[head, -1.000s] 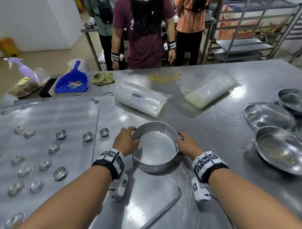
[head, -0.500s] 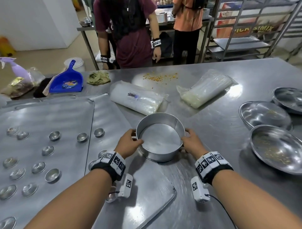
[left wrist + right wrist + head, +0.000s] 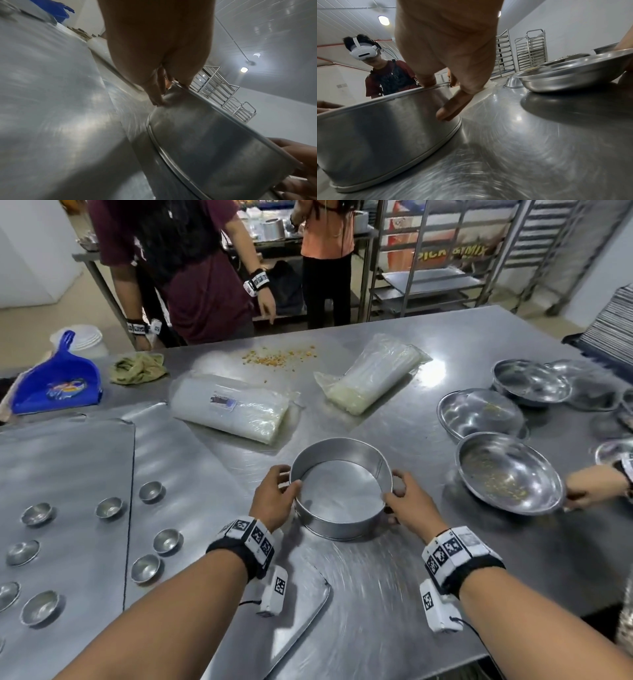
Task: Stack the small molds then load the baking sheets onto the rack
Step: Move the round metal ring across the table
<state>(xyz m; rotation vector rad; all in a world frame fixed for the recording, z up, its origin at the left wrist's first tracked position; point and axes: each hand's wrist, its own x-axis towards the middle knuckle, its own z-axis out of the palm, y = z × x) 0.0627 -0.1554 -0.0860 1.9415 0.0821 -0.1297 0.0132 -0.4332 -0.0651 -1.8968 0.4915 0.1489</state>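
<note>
A round metal cake pan (image 3: 339,494) stands on the steel table (image 3: 411,594), held from both sides. My left hand (image 3: 277,494) grips its left rim, thumb over the edge and fingers on the wall (image 3: 159,100). My right hand (image 3: 404,501) grips the right rim the same way (image 3: 452,105). Several small metal molds (image 3: 150,491) lie scattered on two flat baking sheets (image 3: 68,467) at the left. The nearer sheet (image 3: 205,460) runs under my left wrist. A tall metal rack (image 3: 435,268) stands beyond the table.
Steel bowls (image 3: 507,474) and plates (image 3: 479,412) crowd the right side; another person's hand (image 3: 592,487) holds the nearest bowl. Two plastic bags (image 3: 233,409) lie behind the pan, crumbs (image 3: 277,357) beyond them. A blue dustpan (image 3: 58,381) and a rag (image 3: 137,368) sit far left. People stand across the table.
Both hands have slid the cake pan away from me and to the right, off the nearer baking sheet onto the bare table. Another person's hand now reaches the bowl at right.
</note>
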